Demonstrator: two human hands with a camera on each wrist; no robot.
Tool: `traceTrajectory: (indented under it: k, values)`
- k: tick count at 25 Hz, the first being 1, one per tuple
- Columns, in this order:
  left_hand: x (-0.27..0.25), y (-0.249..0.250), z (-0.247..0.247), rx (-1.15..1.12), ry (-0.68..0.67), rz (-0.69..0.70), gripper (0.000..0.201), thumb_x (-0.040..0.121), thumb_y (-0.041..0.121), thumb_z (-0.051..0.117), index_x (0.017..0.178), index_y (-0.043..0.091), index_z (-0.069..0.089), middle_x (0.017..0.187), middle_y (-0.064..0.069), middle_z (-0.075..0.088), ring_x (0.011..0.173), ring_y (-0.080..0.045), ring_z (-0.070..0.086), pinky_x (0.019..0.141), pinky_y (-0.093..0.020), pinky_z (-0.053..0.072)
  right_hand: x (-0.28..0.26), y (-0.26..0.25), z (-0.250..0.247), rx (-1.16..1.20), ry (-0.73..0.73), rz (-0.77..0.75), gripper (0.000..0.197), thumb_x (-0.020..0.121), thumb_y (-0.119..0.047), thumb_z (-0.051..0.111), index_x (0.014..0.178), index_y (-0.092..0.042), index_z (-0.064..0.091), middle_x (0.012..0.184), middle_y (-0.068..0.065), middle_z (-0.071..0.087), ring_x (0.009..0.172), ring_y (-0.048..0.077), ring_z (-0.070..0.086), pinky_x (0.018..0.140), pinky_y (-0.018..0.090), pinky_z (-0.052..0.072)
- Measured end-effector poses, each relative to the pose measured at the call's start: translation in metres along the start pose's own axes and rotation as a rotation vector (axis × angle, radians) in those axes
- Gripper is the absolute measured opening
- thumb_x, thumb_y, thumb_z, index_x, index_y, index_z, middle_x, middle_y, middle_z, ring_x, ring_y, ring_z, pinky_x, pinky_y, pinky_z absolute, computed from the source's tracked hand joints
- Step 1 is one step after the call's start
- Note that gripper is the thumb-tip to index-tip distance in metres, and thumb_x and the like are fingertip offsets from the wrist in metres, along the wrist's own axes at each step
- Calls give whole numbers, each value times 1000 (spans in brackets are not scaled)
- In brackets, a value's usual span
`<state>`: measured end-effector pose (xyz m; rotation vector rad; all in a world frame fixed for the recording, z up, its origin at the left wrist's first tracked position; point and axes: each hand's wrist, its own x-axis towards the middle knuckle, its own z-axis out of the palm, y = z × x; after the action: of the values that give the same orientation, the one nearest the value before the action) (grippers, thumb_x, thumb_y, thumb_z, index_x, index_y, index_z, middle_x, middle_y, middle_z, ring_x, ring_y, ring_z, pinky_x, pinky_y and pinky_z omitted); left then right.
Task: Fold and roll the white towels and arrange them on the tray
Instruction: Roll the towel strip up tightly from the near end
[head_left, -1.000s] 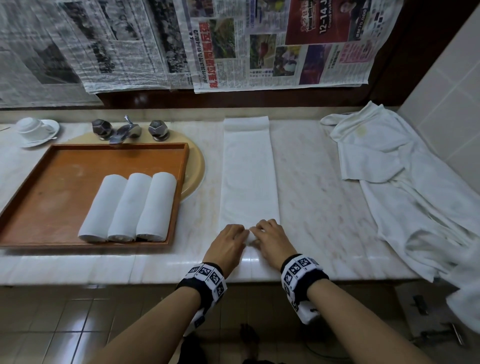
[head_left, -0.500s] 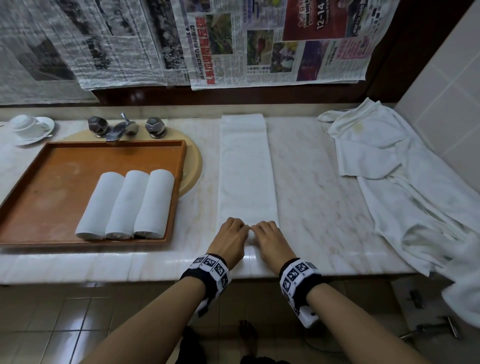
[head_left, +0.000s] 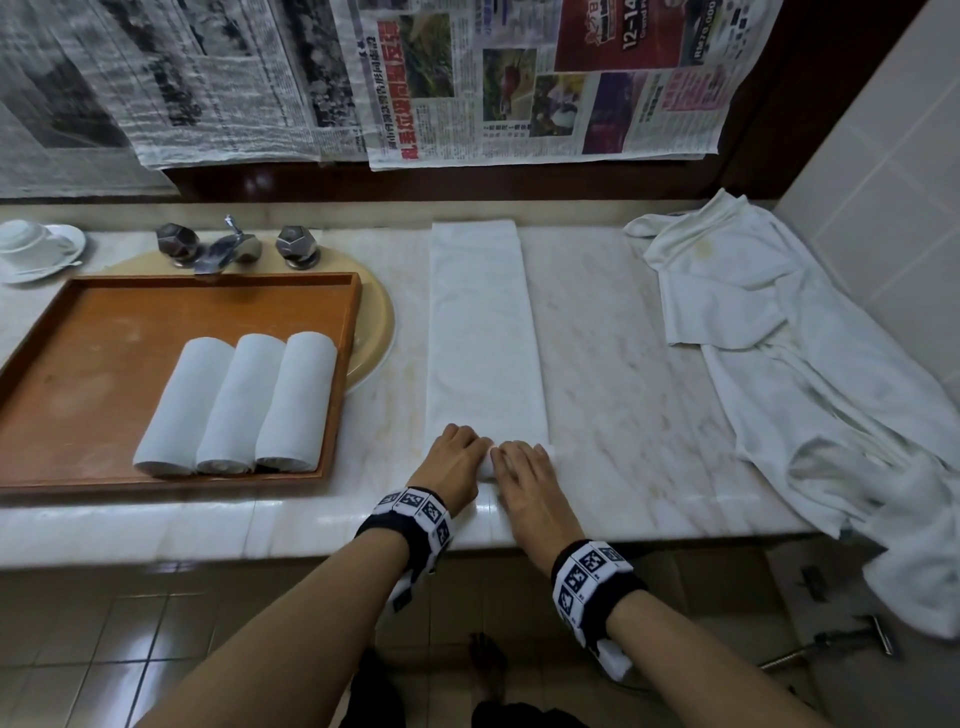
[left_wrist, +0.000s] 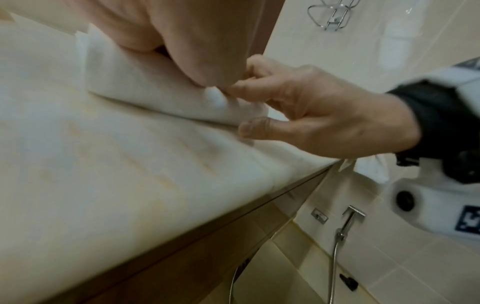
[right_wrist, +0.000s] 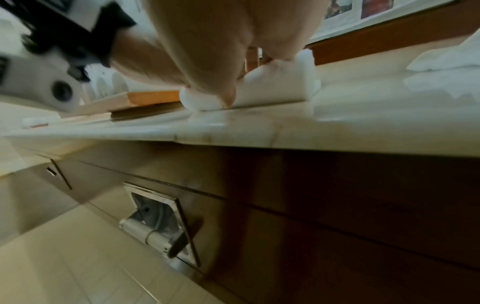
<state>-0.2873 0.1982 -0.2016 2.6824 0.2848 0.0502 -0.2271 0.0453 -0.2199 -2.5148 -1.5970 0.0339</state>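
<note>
A long folded white towel (head_left: 483, 332) lies lengthwise on the marble counter (head_left: 623, 364). Its near end is turned over into a small roll (head_left: 489, 464) (right_wrist: 272, 88). My left hand (head_left: 462, 441) and right hand (head_left: 519, 454) sit side by side on that roll, fingers curled over it. In the left wrist view the right hand (left_wrist: 311, 115) pinches the roll (left_wrist: 155, 88), fingers on top and thumb behind. The wooden tray (head_left: 93, 364) at the left holds three rolled towels (head_left: 236, 405) side by side.
A heap of loose white towels (head_left: 779, 364) covers the counter's right end and hangs over its edge. Behind the tray are a tap (head_left: 223, 249), a beige basin (head_left: 376, 322) and a cup on a saucer (head_left: 36, 249). Newspapers (head_left: 467, 78) cover the wall.
Both hands have crept a little away from the counter's front edge, turning the towel's near end over into a small roll. Everything else stays put.
</note>
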Motion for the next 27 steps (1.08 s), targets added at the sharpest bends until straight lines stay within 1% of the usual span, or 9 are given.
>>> traceTrajectory:
  k: [2,4,6,10,14,18,21,24,27]
  values:
    - [-2,4,1,-12,42,-40,42,82,-8,51,121,1,60,117,-16,55,108,-31,48,95,-39,45,9,9,-2,19,29,-14,75,65,-4,78,133,2,49,123,15,55,114,32,56,106,47,42]
    - [-9,6,4,-30,150,-33,42,79,-10,56,120,-1,59,117,-17,55,107,-30,47,93,-37,48,18,14,-9,43,80,-30,56,69,-3,72,123,1,59,113,13,62,104,29,60,100,44,48]
    - [-20,6,11,-37,223,11,41,75,-9,64,115,0,61,111,-16,56,103,-26,45,89,-35,50,22,17,-16,124,95,-13,39,77,-3,52,115,-2,63,107,11,64,98,28,59,95,43,51]
    - [-31,2,19,-45,227,72,32,77,0,53,108,0,64,103,-15,60,98,-24,45,89,-29,43,15,19,-18,222,14,-20,48,72,8,43,116,-3,60,110,12,60,101,30,53,97,41,46]
    - [-11,-6,6,-28,60,30,34,67,-10,59,98,2,68,94,-14,62,86,-31,56,77,-41,52,-1,5,-10,18,61,-46,64,66,3,65,128,1,51,124,16,52,115,34,51,106,50,41]
    - [8,6,-9,81,-85,-45,37,83,-7,48,115,4,63,115,-12,55,109,-29,45,95,-38,41,-8,-2,0,-34,-36,30,89,62,-3,76,141,2,35,133,18,42,126,36,43,109,51,37]
    - [-1,20,-6,83,35,-71,42,78,-11,49,116,4,59,118,-11,51,109,-27,45,94,-34,42,6,4,-3,23,18,18,81,64,-4,80,136,1,45,129,16,48,119,33,49,107,47,40]
    - [-15,21,4,35,186,-36,54,61,-20,58,111,1,62,106,-14,57,100,-27,48,87,-35,51,22,13,-16,112,104,2,56,64,3,78,118,-2,63,113,13,63,104,30,60,94,42,52]
    - [-21,16,11,-16,225,-37,59,57,-21,59,113,0,62,104,-15,60,101,-25,48,87,-32,51,34,18,-35,207,-59,16,54,75,8,63,127,-7,58,121,10,59,114,28,53,102,37,43]
